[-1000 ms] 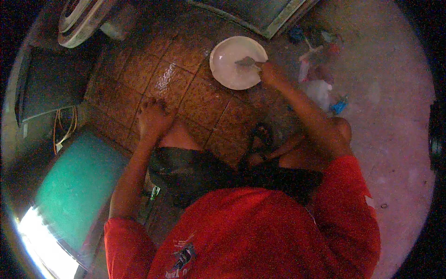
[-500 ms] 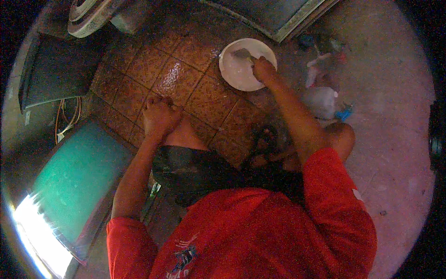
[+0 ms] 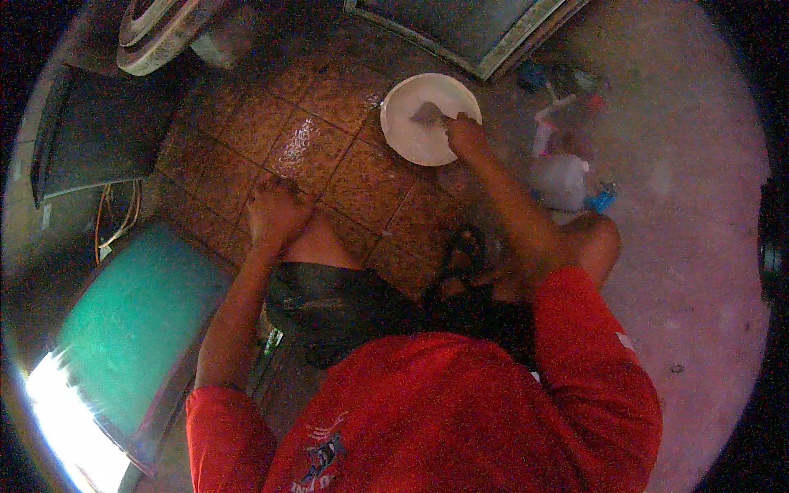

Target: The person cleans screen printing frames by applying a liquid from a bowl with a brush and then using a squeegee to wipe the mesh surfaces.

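My right hand (image 3: 467, 137) is closed around the handle of a small trowel (image 3: 426, 113) with a grey, roughly triangular blade. The blade is over the inside of a round white bucket (image 3: 386, 135) that stands on brown floor tiles. Pale whitish material shows in the bucket, but the dim, grainy picture hides whether it is wet or dry. Resting on my bent left knee, my left hand (image 3: 278, 212) holds nothing that I can see. Its fingers lie loosely over the knee, with their tips hard to make out.
Right of the bucket lie a whitish plastic container (image 3: 560, 182), a blue item (image 3: 602, 197) and small clutter. A framed dark panel (image 3: 427, 29) stands beyond the bucket. At left are a green panel (image 3: 140, 312), a dark panel (image 3: 103, 131) and an orange cable (image 3: 103, 218).
The trowel blade has turned in the bucket and now shows a more pointed outline. My right hand has shifted slightly down. The whole view has moved a little; my left hand stays on the knee.
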A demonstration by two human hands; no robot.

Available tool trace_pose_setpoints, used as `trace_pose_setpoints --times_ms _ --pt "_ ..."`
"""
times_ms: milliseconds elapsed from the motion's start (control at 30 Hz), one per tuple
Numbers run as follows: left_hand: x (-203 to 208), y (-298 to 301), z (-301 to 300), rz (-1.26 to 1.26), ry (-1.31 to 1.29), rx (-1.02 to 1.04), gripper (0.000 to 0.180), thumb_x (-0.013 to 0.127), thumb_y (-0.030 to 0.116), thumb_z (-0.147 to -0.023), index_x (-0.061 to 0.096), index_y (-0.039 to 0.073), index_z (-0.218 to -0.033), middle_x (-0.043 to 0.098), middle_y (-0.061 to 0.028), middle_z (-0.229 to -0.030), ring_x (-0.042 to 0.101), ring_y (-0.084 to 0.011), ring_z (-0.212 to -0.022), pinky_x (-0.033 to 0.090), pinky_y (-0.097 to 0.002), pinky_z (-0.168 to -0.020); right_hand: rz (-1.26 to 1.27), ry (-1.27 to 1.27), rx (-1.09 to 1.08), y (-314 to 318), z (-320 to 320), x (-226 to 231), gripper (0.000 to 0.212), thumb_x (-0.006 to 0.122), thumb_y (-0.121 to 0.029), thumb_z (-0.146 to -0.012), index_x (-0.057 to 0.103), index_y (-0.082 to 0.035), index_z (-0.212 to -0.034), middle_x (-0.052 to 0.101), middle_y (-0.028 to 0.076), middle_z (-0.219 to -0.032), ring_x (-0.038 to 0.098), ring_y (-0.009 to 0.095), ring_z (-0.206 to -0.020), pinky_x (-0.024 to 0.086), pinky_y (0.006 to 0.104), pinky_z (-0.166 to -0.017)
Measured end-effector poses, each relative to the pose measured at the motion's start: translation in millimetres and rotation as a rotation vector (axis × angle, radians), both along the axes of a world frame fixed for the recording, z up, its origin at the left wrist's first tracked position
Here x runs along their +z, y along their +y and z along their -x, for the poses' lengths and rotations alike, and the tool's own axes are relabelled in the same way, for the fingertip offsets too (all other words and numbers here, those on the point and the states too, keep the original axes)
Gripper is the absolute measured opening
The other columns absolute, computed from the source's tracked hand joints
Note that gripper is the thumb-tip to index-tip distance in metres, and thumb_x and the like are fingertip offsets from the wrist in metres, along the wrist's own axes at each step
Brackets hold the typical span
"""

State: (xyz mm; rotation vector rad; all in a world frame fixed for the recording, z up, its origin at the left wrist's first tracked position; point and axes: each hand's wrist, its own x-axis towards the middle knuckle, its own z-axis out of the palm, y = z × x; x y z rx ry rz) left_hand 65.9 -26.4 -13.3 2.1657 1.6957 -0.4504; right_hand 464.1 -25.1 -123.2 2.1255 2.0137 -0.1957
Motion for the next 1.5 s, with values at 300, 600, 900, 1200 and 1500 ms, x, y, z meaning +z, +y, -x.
trace_pose_setpoints --times_ms 300,600,900,1200,1500 --pt "19.2 0.4 -12.9 -0.112 -0.002 -0.037 0.059 0.048 0.056 -0.080 0.061 0.005 -0.107 0.047 -0.0197 -0.125 0.043 -0.0377 -0.116 0.040 -0.0514 -0.090 0.034 0.119 -0.224 -18.7 -23.7 -17.9 0.044 0.052 -0.021 -0.084 0.047 -0.017 -0.127 0.057 0.019 -0.108 0.060 0.036 -0.091 0.050 0.0462 -0.076" --pt "29.2 15.7 -7.8 -0.077 -0.054 0.021 0.052 0.049 0.053 -0.079 0.062 0.010 -0.105 0.055 -0.0149 -0.117 0.053 -0.0360 -0.106 0.043 -0.0501 -0.087 -0.026 0.314 -0.252 16.5 -11.5 26.6 0.032 0.056 -0.030 -0.082 0.063 -0.006 -0.102 0.064 0.018 -0.091 0.062 0.031 -0.085 0.049 0.0416 -0.075" --pt "33.9 14.3 -18.6 -0.114 -0.084 0.045 0.050 0.049 0.052 -0.079 0.062 0.009 -0.103 0.057 -0.0139 -0.111 0.057 -0.0353 -0.099 0.045 -0.0503 -0.083 0.313 0.462 -0.110 34.4 -10.9 67.1 0.034 0.059 -0.035 -0.078 0.067 -0.003 -0.083 0.065 0.014 -0.071 0.064 0.029 -0.063 0.050 0.0396 -0.064" --pt "46.5 17.0 -24.2 -0.119 -0.043 0.011 0.049 0.052 0.051 -0.078 0.064 0.009 -0.099 0.055 -0.0149 -0.113 0.049 -0.0361 -0.110 0.043 -0.0494 -0.087 0.180 0.116 -0.093 77.5 -1.8 75.7 0.037 0.059 -0.035 -0.073 0.066 0.001 -0.073 0.066 0.016 -0.071 0.064 0.026 -0.062 0.050 0.0394 -0.062" --pt "42.8 15.2 -26.7 -0.154 -0.102 0.000 0.052 0.049 0.053 -0.080 0.064 0.008 -0.098 0.055 -0.0174 -0.112 0.050 -0.0384 -0.106 0.044 -0.0496 -0.085 0.391 0.254 -0.198 82.9 -12.6 45.5 0.035 0.058 -0.036 -0.074 0.067 -0.002 -0.069 0.064 0.012 -0.062 0.062 0.025 -0.055 0.050 0.0386 -0.059"
